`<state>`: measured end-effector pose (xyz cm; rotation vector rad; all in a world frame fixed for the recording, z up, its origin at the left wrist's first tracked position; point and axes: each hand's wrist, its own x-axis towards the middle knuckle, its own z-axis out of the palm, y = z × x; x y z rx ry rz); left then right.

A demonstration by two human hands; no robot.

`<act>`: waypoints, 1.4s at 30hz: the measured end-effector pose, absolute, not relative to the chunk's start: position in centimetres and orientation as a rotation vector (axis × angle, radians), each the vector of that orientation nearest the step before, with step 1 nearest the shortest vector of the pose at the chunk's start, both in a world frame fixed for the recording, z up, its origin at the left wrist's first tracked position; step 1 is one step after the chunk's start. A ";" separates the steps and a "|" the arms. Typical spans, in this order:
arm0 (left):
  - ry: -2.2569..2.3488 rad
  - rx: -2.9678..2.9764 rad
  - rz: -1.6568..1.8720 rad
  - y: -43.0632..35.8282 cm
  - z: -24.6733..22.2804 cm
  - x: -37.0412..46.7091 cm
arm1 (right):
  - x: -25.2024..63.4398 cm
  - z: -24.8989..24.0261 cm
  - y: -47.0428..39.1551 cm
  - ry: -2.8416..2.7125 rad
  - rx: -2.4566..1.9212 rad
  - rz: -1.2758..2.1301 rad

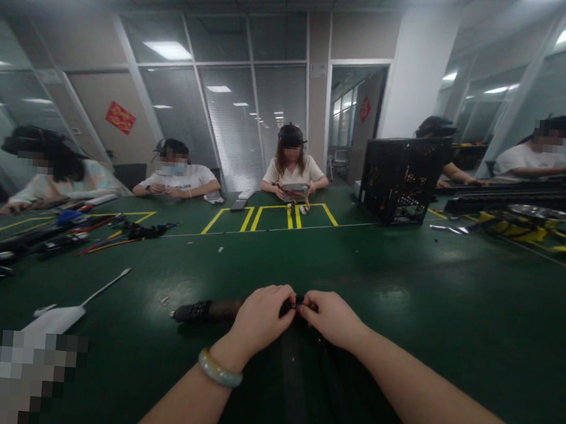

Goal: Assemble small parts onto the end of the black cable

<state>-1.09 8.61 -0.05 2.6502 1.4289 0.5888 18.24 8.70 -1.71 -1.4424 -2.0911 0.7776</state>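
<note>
STEP: both hands work one small part at the tube's [216, 311] near end | GRIP: left hand [259, 318] and right hand [329, 317] pinched shut on it (part hidden) | LOCATION: tube lies on mat [405, 280], pointing left | NEXT: likely calls for steady fingertip alignment.

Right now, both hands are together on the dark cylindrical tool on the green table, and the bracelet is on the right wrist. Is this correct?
Not quite. The head view shows the bracelet on the left wrist, not the right. The rest holds: the left hand and right hand meet on the dark cylindrical tool on the green table.
</note>
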 end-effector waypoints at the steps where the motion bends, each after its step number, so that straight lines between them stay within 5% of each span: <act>1: 1.428 2.650 0.590 8.6 -0.1 -1.1 | 18.2 -1.7 8.7 -2.089 -1.440 0.784; 42: 1.346 2.675 0.750 8.6 0.0 -1.4 | 18.1 -1.9 9.0 -2.121 -1.453 0.710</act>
